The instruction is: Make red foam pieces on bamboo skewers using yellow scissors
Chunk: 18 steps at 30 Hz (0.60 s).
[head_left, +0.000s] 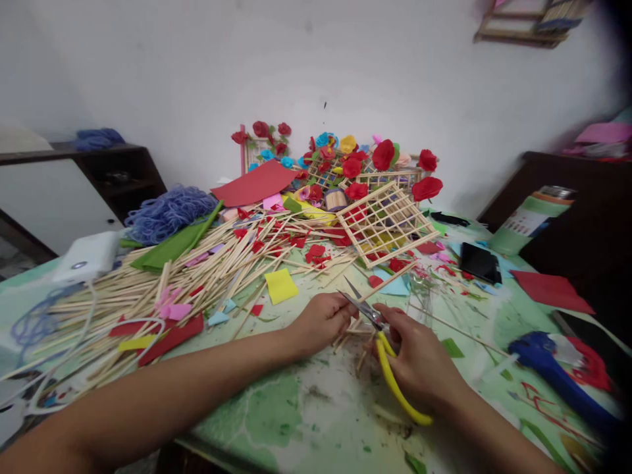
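Observation:
My right hand [419, 359] is closed round yellow-handled scissors [405, 388], whose blades point up and left and are spread apart. My left hand [323, 322] is closed just left of the blade tips, pinching a thin wooden stick [390, 280]. The stick slants up to the right and passes by the blades. Its lower end is hidden by the fingers. Beneath the hands, short pieces of stick [363, 355] lie on the green table [261, 408]. A stick lattice panel [388, 227] leans behind my hands.
Loose sticks [217, 276] cover the left side, with blue yarn [168, 214] behind. Paper flowers [382, 155] crowd the back. On the right are a bottle [533, 220], a phone [480, 263] and a blue glue gun [557, 368]. A white box [89, 257] with a cable stands left.

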Each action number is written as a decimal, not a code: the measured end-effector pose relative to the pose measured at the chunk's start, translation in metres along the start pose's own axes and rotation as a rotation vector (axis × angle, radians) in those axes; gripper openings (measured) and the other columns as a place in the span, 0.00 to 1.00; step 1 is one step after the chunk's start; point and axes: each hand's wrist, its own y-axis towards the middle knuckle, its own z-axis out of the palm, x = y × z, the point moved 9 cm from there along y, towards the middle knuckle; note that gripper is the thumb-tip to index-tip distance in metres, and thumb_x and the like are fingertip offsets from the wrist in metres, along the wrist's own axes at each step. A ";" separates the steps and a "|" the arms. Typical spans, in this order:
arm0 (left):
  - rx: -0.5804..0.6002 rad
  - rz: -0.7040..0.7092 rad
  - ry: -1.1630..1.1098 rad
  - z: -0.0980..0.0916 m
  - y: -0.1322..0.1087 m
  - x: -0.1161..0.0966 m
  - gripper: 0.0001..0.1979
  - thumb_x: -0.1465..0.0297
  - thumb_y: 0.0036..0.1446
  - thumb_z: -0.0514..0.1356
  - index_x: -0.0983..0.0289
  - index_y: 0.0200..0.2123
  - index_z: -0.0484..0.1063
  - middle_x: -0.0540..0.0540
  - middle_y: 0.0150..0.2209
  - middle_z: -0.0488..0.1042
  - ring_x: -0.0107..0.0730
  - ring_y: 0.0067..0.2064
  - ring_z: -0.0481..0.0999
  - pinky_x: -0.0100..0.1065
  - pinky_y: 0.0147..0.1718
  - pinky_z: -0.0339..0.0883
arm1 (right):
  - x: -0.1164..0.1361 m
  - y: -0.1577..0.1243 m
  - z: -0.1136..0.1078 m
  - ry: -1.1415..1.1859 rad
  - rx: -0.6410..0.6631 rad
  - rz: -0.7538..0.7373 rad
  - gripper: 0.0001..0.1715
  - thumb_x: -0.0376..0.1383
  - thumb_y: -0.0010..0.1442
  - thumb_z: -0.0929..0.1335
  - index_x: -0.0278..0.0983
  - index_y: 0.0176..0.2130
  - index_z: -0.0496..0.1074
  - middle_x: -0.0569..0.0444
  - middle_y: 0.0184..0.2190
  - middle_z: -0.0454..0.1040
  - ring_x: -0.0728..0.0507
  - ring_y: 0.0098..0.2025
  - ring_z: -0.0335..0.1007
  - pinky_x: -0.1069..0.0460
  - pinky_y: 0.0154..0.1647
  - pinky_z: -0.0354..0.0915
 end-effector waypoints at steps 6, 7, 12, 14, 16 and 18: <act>-0.059 0.095 -0.003 -0.007 0.000 -0.012 0.11 0.66 0.55 0.53 0.67 0.26 0.69 0.50 0.24 0.69 0.26 0.28 0.69 0.27 0.32 0.60 | -0.003 0.002 0.001 -0.013 -0.017 0.018 0.35 0.45 0.51 0.65 0.38 0.56 0.58 0.49 0.39 0.69 0.44 0.33 0.66 0.53 0.28 0.57; -0.069 0.110 0.024 -0.008 -0.001 -0.015 0.12 0.67 0.55 0.53 0.67 0.23 0.69 0.51 0.24 0.70 0.27 0.29 0.69 0.26 0.33 0.59 | -0.003 0.002 0.001 -0.014 -0.018 0.011 0.35 0.45 0.51 0.65 0.38 0.57 0.58 0.49 0.40 0.69 0.44 0.34 0.66 0.53 0.28 0.58; -0.084 0.090 0.027 -0.008 0.000 -0.015 0.14 0.68 0.54 0.52 0.66 0.19 0.67 0.49 0.20 0.68 0.25 0.25 0.66 0.26 0.29 0.58 | -0.003 0.001 0.001 -0.029 -0.028 0.002 0.36 0.46 0.52 0.65 0.37 0.57 0.57 0.48 0.41 0.69 0.41 0.39 0.66 0.53 0.30 0.59; -0.085 0.075 0.034 -0.008 0.000 -0.011 0.14 0.68 0.54 0.53 0.67 0.19 0.66 0.49 0.19 0.66 0.24 0.25 0.64 0.26 0.27 0.57 | -0.002 0.001 0.001 -0.033 -0.030 0.001 0.37 0.47 0.52 0.64 0.37 0.58 0.56 0.48 0.41 0.69 0.41 0.40 0.65 0.52 0.31 0.59; -0.081 0.056 0.029 -0.007 0.001 -0.007 0.14 0.68 0.54 0.52 0.67 0.19 0.66 0.49 0.19 0.64 0.23 0.24 0.63 0.25 0.26 0.56 | -0.001 0.000 0.000 -0.039 -0.033 -0.004 0.37 0.48 0.53 0.64 0.37 0.58 0.56 0.48 0.40 0.69 0.41 0.41 0.65 0.52 0.33 0.60; -0.064 0.040 0.005 -0.005 0.001 -0.004 0.13 0.68 0.54 0.52 0.67 0.20 0.66 0.48 0.18 0.63 0.23 0.23 0.61 0.25 0.24 0.55 | 0.000 -0.001 0.000 -0.060 -0.037 -0.010 0.37 0.48 0.53 0.64 0.37 0.58 0.56 0.47 0.40 0.69 0.40 0.41 0.65 0.51 0.35 0.60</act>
